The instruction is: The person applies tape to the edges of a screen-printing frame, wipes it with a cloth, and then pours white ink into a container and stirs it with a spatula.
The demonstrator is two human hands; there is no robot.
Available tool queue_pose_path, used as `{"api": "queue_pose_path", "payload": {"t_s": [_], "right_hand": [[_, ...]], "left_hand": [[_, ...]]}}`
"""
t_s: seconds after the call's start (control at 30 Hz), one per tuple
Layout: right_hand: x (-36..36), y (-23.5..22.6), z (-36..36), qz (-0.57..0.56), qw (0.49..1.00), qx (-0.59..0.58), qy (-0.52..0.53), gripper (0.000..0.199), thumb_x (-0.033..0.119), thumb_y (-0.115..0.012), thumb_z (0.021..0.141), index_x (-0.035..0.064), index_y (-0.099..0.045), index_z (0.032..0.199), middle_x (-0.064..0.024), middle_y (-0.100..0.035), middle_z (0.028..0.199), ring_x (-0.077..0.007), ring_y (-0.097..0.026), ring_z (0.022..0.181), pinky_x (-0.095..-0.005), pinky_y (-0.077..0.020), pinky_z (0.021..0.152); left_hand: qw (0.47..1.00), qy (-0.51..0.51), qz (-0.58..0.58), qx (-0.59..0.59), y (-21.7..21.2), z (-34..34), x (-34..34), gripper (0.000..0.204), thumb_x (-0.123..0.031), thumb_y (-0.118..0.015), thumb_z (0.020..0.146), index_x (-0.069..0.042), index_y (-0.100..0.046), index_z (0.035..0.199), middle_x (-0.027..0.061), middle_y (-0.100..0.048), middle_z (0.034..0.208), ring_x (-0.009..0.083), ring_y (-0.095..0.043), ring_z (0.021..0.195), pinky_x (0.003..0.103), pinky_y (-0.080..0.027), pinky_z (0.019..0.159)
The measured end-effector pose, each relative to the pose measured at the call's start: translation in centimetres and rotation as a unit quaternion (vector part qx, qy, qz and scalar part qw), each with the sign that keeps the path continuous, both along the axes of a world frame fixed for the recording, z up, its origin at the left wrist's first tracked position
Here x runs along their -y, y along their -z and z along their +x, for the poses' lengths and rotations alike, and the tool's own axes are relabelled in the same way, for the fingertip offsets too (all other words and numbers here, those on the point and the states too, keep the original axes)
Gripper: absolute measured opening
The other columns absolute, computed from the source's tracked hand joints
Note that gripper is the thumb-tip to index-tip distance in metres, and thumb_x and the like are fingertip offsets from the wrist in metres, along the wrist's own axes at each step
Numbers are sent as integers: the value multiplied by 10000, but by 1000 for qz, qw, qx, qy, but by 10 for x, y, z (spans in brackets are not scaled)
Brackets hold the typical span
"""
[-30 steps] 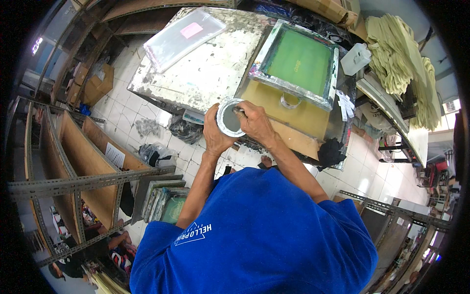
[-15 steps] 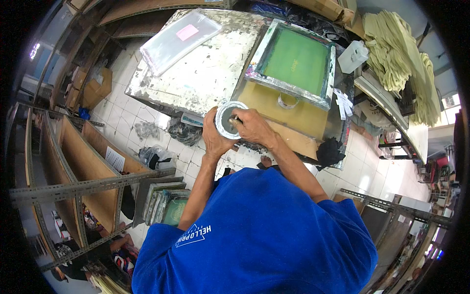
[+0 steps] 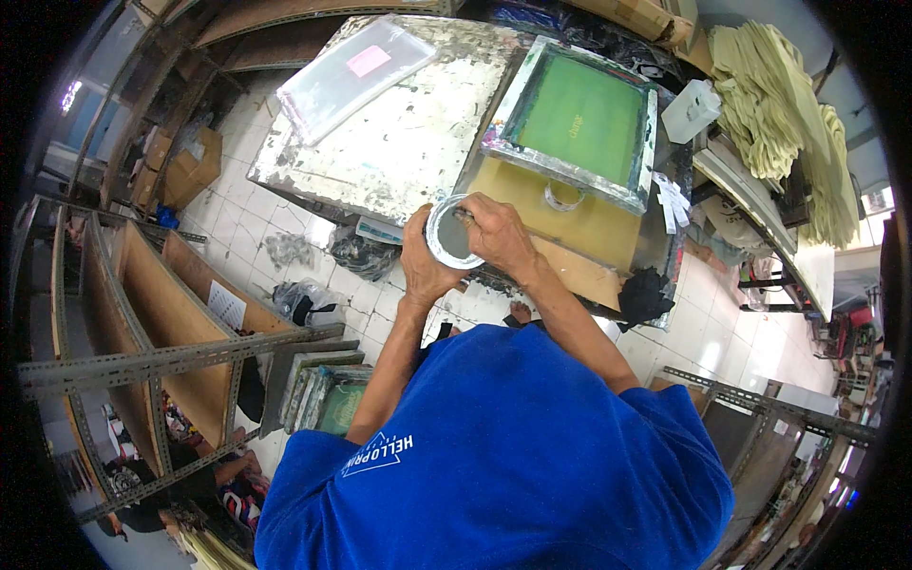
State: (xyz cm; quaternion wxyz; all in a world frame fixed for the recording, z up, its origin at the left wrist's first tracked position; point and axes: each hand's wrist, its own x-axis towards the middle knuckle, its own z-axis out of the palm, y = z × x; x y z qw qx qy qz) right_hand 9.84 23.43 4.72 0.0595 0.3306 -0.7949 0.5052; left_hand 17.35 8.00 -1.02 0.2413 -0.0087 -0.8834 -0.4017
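Note:
My left hand (image 3: 425, 264) is wrapped round the side of a round white tub (image 3: 439, 252). The tub is held at the near edge of the worktable, its mouth facing up with a grey inside showing. Fingers bent and pressed together, my right hand (image 3: 501, 231) is at the tub's right rim, with its fingertips over the mouth. What these fingers grip, if anything, is hidden. Just beyond, to the right, a printing screen (image 3: 581, 114) with green mesh in a stained frame lies above a tan board (image 3: 608, 233). A white ring (image 3: 562, 198) shows at the screen's near edge.
A clear plastic pack (image 3: 351, 85) with a pink label lies on the paint-worn white tabletop (image 3: 408, 133). A white jug (image 3: 691, 112) and pale yellow cloths (image 3: 765, 95) are at right. Metal-framed shelves (image 3: 180, 366) stand left; dark cloth (image 3: 646, 294) hangs at the table's near right corner.
My right hand has shifted slightly upward and right, from inside the tub's mouth toward its rim. The tub, still in my left hand, has moved little.

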Motion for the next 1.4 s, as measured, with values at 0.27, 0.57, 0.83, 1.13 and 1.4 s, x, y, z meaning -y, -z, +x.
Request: {"api": "queue_pose_path", "payload": {"t_s": [0.27,0.57,0.83,1.13,1.4], "right_hand": [[2,-6,6,-50,997,57,-33,174,129,-598,862,-31,-617,927,-259,-657,860,-456,-640,795,-481,-512,694],[-2,-6,4,-24,1000,13,-15,177,135,-592,878,-35,-605,925,-258,-647,864,-451,-639,823,-482,-510,691],[2,-5,5,-86,995,40,-25,175,129,-581,878,-42,-559,845,-259,-637,841,-458,-634,808,-502,-486,666],[-4,-5,2,-21,1000,17,8,155,137,-611,858,4,-615,937,-245,-658,922,-455,-642,833,-482,-516,698],[-7,-4,-4,10,999,34,-15,167,132,-607,856,-24,-601,915,-247,-660,873,-452,-636,802,-508,-506,701]], "left_hand": [[1000,-2,-19,-24,-4,-2,3,1128,-270,-967,522,-6,-331,1416,212,-514,1328,340,-551,1215,431,-462,1022],[999,-2,-16,-36,-9,-2,-1,1114,-269,-967,524,-15,-335,1404,201,-525,1301,335,-559,1195,433,-463,1018],[999,3,-19,-50,-4,-1,0,1090,-264,-966,539,-10,-344,1397,209,-539,1296,329,-582,1171,427,-484,992],[999,2,-25,-48,-6,-2,-3,1074,-258,-963,551,4,-344,1388,208,-553,1283,328,-581,1172,419,-480,997],[999,2,12,-34,-2,-3,-4,1071,-270,-955,551,-12,-347,1394,214,-531,1291,353,-553,1188,445,-463,1007]]}}
